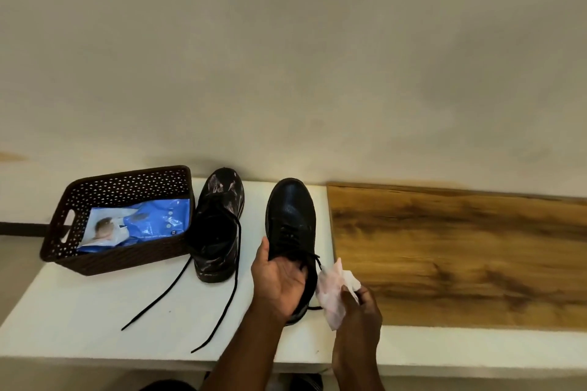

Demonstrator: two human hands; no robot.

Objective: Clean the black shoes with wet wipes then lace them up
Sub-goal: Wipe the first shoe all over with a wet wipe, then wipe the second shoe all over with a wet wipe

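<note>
Two black shoes stand on a white table (79, 311). The left shoe (219, 225) is smeared with pale dust on its toe and heel, and its long laces (178, 289) trail loose over the table. The right shoe (290, 216) looks clean and shiny. My left hand (279, 279) grips it at the collar, fingers inside the opening. My right hand (362, 311) holds a crumpled white wet wipe (333, 289) against the shoe's right heel side.
A dark brown perforated basket (95, 190) sits at the table's left, holding a blue wet wipes pack (149, 222). A wooden board (460, 251) lies to the right of the shoes. A plain wall rises behind.
</note>
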